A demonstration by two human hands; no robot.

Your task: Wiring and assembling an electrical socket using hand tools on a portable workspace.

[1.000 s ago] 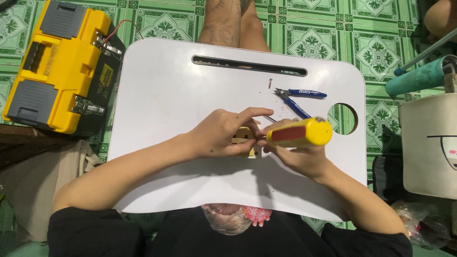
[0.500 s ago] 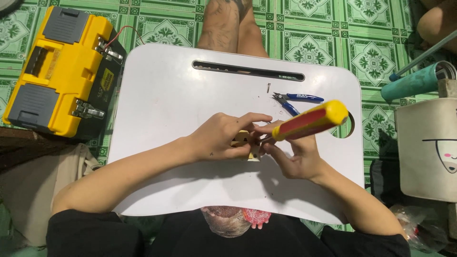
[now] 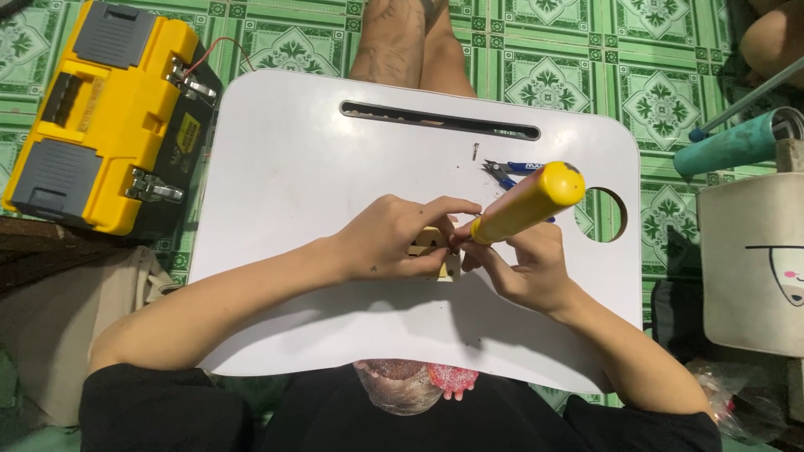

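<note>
Between the two hands, a small pale wooden piece (image 3: 433,248) rests on the white lap table (image 3: 293,184). One left hand (image 3: 394,238) closes over it, fingers curled tight. One right hand (image 3: 526,266) grips a yellow-handled screwdriver (image 3: 526,202), tip down at the piece. Just beyond the right hand lies one pair of blue-handled cutters (image 3: 512,171). Well left of the left hand sits one yellow toolbox (image 3: 100,113) with a small yellow-and-black rectangular label (image 3: 188,134) on its dark side.
</note>
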